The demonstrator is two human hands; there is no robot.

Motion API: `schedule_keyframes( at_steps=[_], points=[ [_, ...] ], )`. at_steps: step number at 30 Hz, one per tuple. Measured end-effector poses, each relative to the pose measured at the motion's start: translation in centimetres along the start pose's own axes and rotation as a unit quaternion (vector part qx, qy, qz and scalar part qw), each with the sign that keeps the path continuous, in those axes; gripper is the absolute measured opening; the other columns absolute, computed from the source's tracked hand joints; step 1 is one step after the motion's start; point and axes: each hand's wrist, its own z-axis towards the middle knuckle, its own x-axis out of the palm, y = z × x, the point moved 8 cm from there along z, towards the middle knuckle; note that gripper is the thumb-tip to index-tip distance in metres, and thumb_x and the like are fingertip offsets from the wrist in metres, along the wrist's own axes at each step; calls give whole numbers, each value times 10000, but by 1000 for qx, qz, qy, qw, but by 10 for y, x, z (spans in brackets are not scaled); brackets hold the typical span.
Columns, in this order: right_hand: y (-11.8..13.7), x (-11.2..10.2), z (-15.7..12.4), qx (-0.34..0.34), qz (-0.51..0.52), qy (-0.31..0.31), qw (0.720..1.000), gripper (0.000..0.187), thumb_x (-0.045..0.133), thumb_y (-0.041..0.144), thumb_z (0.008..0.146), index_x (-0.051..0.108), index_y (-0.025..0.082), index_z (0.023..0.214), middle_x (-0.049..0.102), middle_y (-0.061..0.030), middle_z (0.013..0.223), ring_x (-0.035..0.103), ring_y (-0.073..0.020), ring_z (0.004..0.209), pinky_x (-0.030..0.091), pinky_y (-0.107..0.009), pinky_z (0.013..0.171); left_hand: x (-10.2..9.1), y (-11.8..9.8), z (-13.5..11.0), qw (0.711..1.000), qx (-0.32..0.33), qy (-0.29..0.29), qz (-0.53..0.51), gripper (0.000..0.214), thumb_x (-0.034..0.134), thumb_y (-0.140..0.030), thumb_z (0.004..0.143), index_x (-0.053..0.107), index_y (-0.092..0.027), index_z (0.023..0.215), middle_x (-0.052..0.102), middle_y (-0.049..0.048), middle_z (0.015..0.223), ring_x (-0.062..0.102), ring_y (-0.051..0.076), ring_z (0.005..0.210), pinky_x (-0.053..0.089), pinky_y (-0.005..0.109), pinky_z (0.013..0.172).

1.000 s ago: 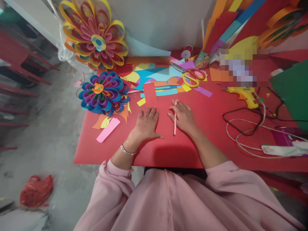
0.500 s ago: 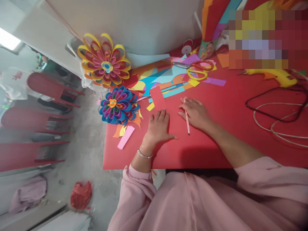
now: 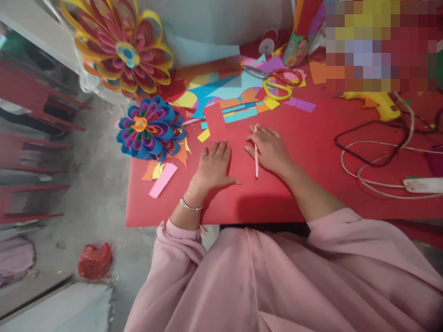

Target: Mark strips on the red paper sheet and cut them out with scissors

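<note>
My left hand (image 3: 212,167) lies flat on the red tabletop (image 3: 166,212), its fingers stretched out and thumb spread to the right. A silver bangle circles that wrist. Just beyond its fingertips is a red paper strip (image 3: 215,119). To the right, my right hand (image 3: 272,148) rests on the red surface with a pink pencil (image 3: 256,161) held among its fingers, the lower end pointing toward me. A blue and purple paper flower (image 3: 150,129) stands left of my left hand, and a larger yellow and red paper flower (image 3: 128,55) is behind it.
Scissors (image 3: 277,83) with red and yellow handles lie on coloured paper scraps (image 3: 221,85) at the back. A yellow glue gun (image 3: 375,103) and looped cables (image 3: 360,161) are on the right. Pink paper (image 3: 163,180) lies near the left edge. Red chairs (image 3: 31,143) stand beyond.
The view has shifted, so the table and flowers appear further left and higher, and a white plug strip shows at right. Both hands keep much the same pose, the pencil still in the right.
</note>
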Motion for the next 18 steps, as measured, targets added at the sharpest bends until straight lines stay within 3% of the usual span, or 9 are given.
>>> schedule_keyframes(
  at_steps=[18],
  points=[
    [-2,3,1,23,9,35,999,369,560,404,1060,668,215,1356,514,-172,1681,391,-405,1615,314,-720,1267,2,2,1,999,18,-25,-25,1240,851,-747,770,360,-89,1698,250,275,1788,241,494,1653,221,693,1312]
  ],
)
